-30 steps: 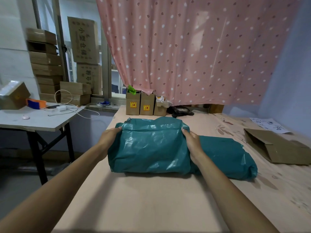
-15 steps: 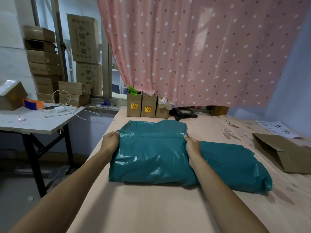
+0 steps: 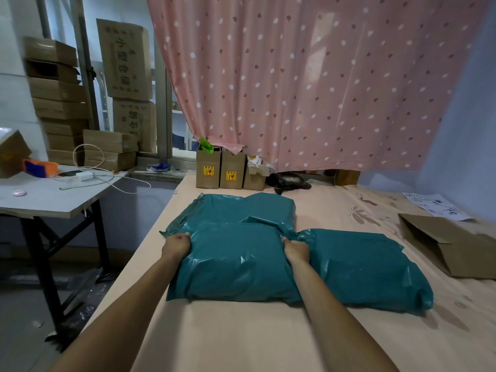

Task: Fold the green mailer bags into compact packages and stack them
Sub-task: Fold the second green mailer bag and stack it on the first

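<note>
A stuffed green mailer bag [image 3: 236,261] lies on the peach-covered table [image 3: 241,336] in front of me. Its open flap [image 3: 241,208] stretches flat away from me. My left hand [image 3: 175,244] grips the bag's left edge at the fold line. My right hand [image 3: 295,249] pinches the right edge at the same line. A second green package [image 3: 367,267] lies to the right, touching the first one.
A flat brown paper bag [image 3: 451,248] and a printed sheet [image 3: 434,206] lie at the right. Three small cardboard boxes [image 3: 228,170] and a dark object [image 3: 290,181] stand at the far edge under a pink curtain. A white side table [image 3: 53,197] stands left, with stacked cartons behind.
The flap of the bag has been opened out away from me and now lies flat. Both hands have slid back toward me along the bag's edges. The view has tilted down.
</note>
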